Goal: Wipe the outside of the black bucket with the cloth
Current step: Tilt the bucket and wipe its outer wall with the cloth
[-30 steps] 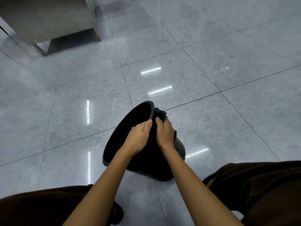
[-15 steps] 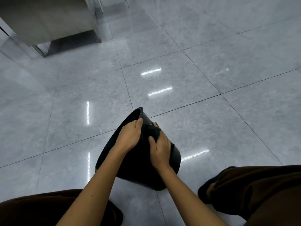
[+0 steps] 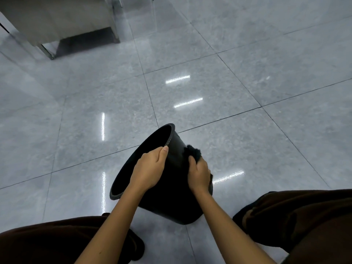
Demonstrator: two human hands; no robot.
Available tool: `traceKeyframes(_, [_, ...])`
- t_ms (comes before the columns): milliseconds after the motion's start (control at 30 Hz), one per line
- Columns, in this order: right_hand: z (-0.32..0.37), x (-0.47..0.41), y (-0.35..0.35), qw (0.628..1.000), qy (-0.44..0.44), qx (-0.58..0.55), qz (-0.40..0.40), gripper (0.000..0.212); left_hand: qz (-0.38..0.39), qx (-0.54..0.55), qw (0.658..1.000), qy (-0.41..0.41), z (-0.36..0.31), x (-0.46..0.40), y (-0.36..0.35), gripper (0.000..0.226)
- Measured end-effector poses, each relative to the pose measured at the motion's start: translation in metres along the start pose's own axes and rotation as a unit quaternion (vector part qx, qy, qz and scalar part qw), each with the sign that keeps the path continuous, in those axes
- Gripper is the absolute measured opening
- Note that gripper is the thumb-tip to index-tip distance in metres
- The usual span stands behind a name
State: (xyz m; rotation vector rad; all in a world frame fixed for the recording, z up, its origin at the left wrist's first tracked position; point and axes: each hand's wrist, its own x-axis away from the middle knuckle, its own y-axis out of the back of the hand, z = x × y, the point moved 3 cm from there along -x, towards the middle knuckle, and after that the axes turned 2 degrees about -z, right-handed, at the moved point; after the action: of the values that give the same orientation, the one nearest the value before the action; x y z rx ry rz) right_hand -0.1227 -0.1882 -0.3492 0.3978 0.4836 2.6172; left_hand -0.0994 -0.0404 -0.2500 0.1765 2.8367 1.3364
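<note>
Two hands: both are working on one black bucket [image 3: 171, 187], which is tipping over on the floor [image 3: 209, 82] between the person's knees, its open mouth facing left and away.
Left hand [image 3: 148, 172]: it is closing on the bucket's rim, thumb on top, holding the bucket steady.
Right hand [image 3: 199, 174]: it is squeezing a dark cloth [image 3: 193, 151] and pressing it on the outside wall, near the top.
How far along: I think the wiping is under way, not done. The cloth is touching only one small patch. The bottom side and far side are hiding, so I cannot tell if they are clean.
What is left: likely turning the bucket and rubbing the rest of the wall, down to the base.
Bucket: round, wider at the mouth, smooth hard plastic with a thick rolled rim.
Cloth: soft, fuzzy and bunching up.
Floor: big grey tiles, shiny, with dark lines between them and bright light streaks.
</note>
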Motion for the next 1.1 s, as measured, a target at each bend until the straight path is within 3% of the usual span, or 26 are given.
traceKeyframes(133, [-0.054, -0.001, 0.016, 0.974, -0.218, 0.053, 0.008, 0.043, 0.013, 0.004, 1.0, -0.005, 0.001, 0.003, -0.003, 0.056])
traceKeyframes(167, [-0.05, -0.003, 0.015, 0.973, -0.225, 0.047, 0.01, 0.042, 0.014, 0.001, 1.0, -0.011, -0.003, 0.003, -0.005, 0.053])
traceKeyframes(233, [-0.024, -0.009, 0.008, 0.991, -0.135, 0.008, -0.009, 0.037, 0.008, 0.003, 1.0, -0.025, -0.01, -0.001, -0.009, 0.049])
traceKeyframes(333, [0.027, -0.006, 0.003, 0.995, 0.076, -0.064, -0.025, 0.043, -0.007, 0.02, 0.998, -0.053, -0.014, -0.005, -0.012, 0.044])
traceKeyframes(433, [0.041, -0.004, 0.003, 0.984, 0.167, -0.066, -0.015, 0.047, -0.008, 0.057, 0.997, -0.059, -0.008, 0.001, -0.015, 0.041])
traceKeyframes(533, [0.012, 0.002, 0.008, 0.986, 0.16, -0.035, -0.023, 0.053, 0.005, 0.076, 0.997, -0.001, 0.006, 0.001, -0.013, 0.034])
traceKeyframes(700, [-0.052, 0.012, 0.018, 0.998, 0.03, 0.043, -0.031, 0.045, 0.03, 0.155, 0.978, 0.137, 0.01, -0.03, 0.001, 0.025])
traceKeyframes(767, [-0.049, 0.02, 0.015, 0.996, 0.054, 0.055, -0.033, 0.044, 0.02, 0.143, 0.975, 0.171, 0.011, -0.046, 0.004, 0.028])
traceKeyframes(900, [-0.006, 0.032, 0.001, 0.97, 0.233, 0.075, 0.007, 0.049, 0.047, 0.087, 0.986, 0.136, 0.007, -0.053, -0.002, 0.052])
traceKeyframes(967, [0.017, 0.03, -0.007, 0.962, 0.264, 0.065, 0.02, 0.05, 0.015, 0.072, 0.992, 0.107, 0.004, -0.044, -0.003, 0.051])
traceKeyframes(1033, [0.038, 0.015, -0.014, 0.975, 0.216, 0.051, 0.014, 0.052, -0.008, 0.076, 0.994, 0.075, 0.001, -0.03, -0.004, 0.047])
traceKeyframes(1100, [0.057, -0.012, -0.017, 0.992, 0.107, 0.061, 0.023, 0.048, -0.007, 0.069, 0.997, 0.039, -0.004, -0.016, -0.005, 0.044])
